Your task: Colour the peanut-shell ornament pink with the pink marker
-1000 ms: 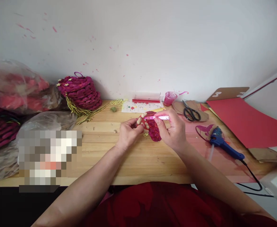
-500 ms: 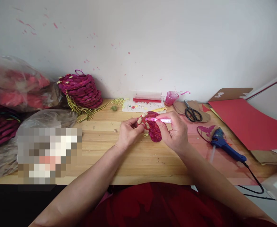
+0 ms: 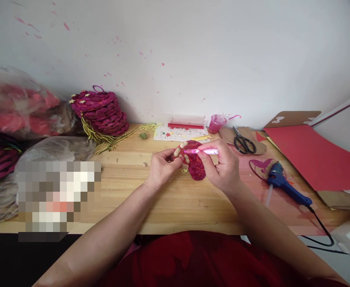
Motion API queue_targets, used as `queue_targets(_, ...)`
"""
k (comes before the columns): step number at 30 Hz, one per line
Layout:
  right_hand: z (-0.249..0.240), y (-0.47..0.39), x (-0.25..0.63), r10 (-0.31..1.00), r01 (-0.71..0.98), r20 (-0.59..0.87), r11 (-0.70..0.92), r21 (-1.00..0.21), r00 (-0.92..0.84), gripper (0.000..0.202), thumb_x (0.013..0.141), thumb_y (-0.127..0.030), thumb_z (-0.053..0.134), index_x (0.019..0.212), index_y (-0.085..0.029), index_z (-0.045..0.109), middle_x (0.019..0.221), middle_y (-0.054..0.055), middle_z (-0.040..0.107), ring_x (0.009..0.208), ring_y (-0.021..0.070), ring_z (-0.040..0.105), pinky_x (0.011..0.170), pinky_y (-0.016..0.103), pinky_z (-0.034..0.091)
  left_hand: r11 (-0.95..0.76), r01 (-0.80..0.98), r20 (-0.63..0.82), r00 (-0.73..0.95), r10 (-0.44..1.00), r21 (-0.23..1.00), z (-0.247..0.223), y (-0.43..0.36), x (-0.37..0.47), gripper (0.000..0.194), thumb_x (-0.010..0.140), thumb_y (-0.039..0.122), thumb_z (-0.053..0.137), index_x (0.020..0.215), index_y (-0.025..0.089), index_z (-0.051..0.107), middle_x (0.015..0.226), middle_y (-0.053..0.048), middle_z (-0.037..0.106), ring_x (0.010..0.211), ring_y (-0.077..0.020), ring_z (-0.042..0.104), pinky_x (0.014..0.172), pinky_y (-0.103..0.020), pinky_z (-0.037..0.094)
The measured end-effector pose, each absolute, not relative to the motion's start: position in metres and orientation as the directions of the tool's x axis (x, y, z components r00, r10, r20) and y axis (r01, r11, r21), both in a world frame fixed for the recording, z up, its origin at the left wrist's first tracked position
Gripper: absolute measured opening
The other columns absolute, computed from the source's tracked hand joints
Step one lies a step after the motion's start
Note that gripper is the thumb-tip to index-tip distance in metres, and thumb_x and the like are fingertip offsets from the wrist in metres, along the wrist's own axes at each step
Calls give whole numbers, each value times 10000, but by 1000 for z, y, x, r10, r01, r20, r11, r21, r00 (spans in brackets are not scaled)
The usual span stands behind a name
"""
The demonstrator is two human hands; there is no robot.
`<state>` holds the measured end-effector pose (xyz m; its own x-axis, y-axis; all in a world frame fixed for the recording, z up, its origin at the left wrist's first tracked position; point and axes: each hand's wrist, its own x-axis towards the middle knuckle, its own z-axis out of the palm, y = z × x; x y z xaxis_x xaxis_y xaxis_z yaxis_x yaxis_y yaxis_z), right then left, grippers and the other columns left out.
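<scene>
A red and magenta craft piece [image 3: 196, 167] with several peanut shells on its left part is held above the wooden table. Pinched at its left edge, it sits between the thumb and fingers of my left hand [image 3: 165, 165]. My right hand [image 3: 224, 165] is closed round a white and pink pen [image 3: 207, 151], whose pink tip points left and reaches the piece near the peanut shells. Whether the tip touches the surface is too small to tell.
Behind are a star-covered sheet [image 3: 175, 133], a pink-stained cup [image 3: 217, 123] and black scissors [image 3: 244, 143]. A blue glue gun [image 3: 288, 187] and red paper [image 3: 315, 159] lie right. Magenta braided coils [image 3: 103, 113] and plastic bags [image 3: 22, 103] stand left.
The view has shifted slightly. My right hand and the pen have moved very slightly right; my left hand keeps its hold on the craft piece.
</scene>
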<state>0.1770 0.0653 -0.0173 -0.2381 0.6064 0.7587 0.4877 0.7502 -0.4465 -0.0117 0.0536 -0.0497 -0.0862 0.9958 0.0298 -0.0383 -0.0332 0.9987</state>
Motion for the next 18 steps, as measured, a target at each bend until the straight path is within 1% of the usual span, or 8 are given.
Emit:
queue_targets(4,-16,66,178,600,509,768,745,-432,-226,40,995,-238,641,998,-273,659,920,32,758,873,209,724,800,376,601,-39,-41,36,-73,997,998,-51,53,-12,192,696,341,788,744,155,792,643,-27,677,567,-138,522,567,-270,398)
queue_targets(9,-16,67,177,623,488,749,738,-466,-226,25,1001,-262,631,991,-272,652,916,31,755,846,207,723,778,378,599,-35,-36,32,-77,997,999,-50,53,-11,186,690,338,794,748,162,794,637,-21,671,567,-140,525,567,-269,391)
queue_targets(14,-14,67,177,615,514,762,729,-452,-203,25,998,-264,636,981,-278,647,922,29,765,880,216,729,816,388,595,-36,-44,33,-68,997,998,-49,53,-11,202,690,351,795,753,159,796,656,-28,686,576,-142,536,574,-270,403)
queue_targets(18,-13,69,178,636,501,744,721,-479,-204,29,1003,-264,629,985,-281,645,923,26,762,867,213,732,803,380,587,-44,-23,43,-69,997,999,-49,53,-11,198,701,348,785,744,155,795,642,-22,679,571,-136,530,567,-262,395)
